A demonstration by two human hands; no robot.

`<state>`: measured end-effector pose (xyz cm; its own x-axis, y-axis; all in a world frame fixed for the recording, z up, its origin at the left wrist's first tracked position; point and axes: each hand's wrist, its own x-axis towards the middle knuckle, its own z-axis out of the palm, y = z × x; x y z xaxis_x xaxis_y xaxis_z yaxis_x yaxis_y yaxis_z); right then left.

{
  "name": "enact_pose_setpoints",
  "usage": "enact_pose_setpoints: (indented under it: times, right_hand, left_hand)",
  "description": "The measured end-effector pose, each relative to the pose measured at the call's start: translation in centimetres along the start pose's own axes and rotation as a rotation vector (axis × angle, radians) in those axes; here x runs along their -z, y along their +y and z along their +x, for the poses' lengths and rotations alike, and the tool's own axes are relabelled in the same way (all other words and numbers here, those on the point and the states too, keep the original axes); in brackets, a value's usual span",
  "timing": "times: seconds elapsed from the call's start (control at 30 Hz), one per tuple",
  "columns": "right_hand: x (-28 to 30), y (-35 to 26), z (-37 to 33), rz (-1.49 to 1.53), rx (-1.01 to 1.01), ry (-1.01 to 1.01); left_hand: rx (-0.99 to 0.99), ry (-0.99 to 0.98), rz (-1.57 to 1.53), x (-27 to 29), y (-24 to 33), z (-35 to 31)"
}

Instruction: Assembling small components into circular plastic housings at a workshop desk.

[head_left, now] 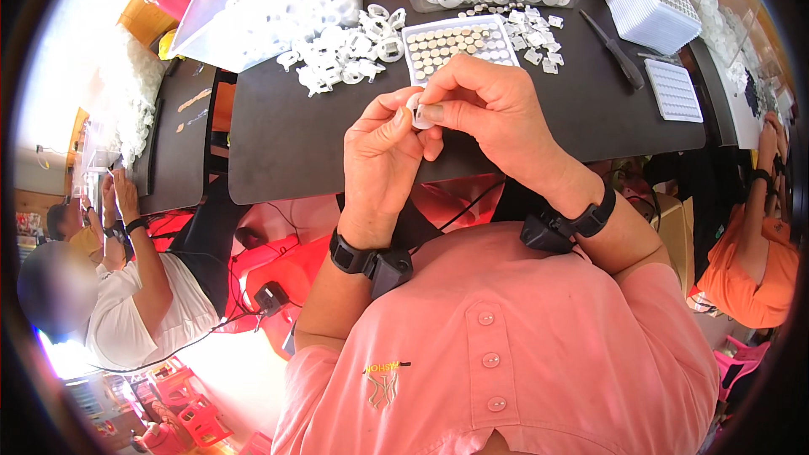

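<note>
My left hand (381, 152) pinches a small white plastic part (419, 112) between thumb and fingers, above the front edge of the dark table. Thumb and forefinger of my right hand (493, 109) close on the same part from the right; whether they also hold a smaller piece is hidden. Just beyond my hands lies a white tray (410, 42) with rows of round beige discs. A loose heap of white plastic parts (345, 55) lies left of the tray, and small square white pieces (533, 37) lie to its right.
Two clear bins, one on the left (286, 13) and one at the back (438, 2), hold many white parts. A dark-handled screwdriver (619, 59) lies on the right, near stacked white trays (653, 8) and a single white tray (674, 91). Other people work at both sides.
</note>
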<state>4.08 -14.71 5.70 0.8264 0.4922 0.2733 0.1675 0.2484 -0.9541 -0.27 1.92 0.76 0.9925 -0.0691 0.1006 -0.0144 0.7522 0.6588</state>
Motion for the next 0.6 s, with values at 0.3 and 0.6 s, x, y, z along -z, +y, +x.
enact_pose_setpoints:
  times: [0.3,0.6]
  right_hand:
    - [0.0,0.9,-0.1,-0.218,0.202,-0.016]
    - [0.7,0.9,-0.2,-0.542,0.478,-0.011]
  left_hand:
    - [-0.007,0.053,-0.018,-0.5,0.0,-0.2]
    - [0.01,-0.022,0.054,0.0,0.1,-0.4]
